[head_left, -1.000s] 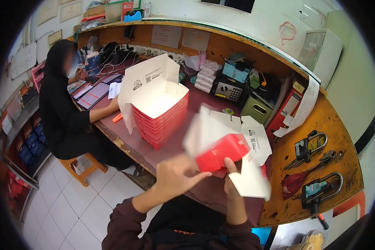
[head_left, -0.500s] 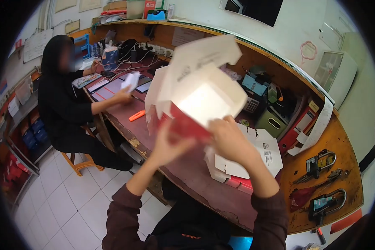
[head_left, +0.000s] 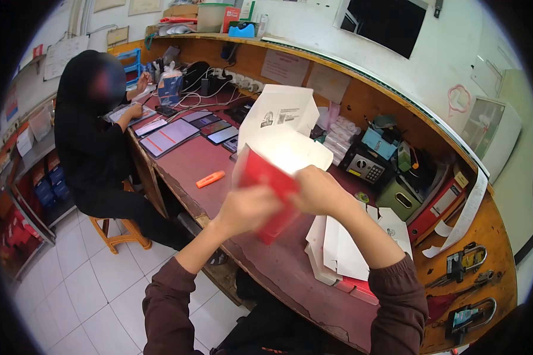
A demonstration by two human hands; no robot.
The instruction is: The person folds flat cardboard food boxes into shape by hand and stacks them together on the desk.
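A paperboard box (head_left: 269, 192), red outside and white inside, is held above the table, its printed white flaps standing up at the far side. My right hand (head_left: 323, 192) is closed on the box's right edge. Against the red side, my left hand (head_left: 246, 210) is closed too, its fingers partly smeared by motion. Below my right forearm lies a stack of flattened white-and-red boxes (head_left: 337, 245). An orange highlighter (head_left: 210, 179) lies on the table left of the held box.
Phones (head_left: 222, 136) and a tablet (head_left: 170, 137) lie on the dark red table (head_left: 278, 278). At the left, a co-worker (head_left: 98, 142) sits on a stool over papers. A safe (head_left: 363, 163) and red binder (head_left: 435, 204) stand right; padlocks (head_left: 471, 316) lie nearby.
The held box has turned, so its red side faces me more and its flaps tip away. The co-worker's hand, earlier extended with white paper, is now back over the papers. The view has shifted slightly.
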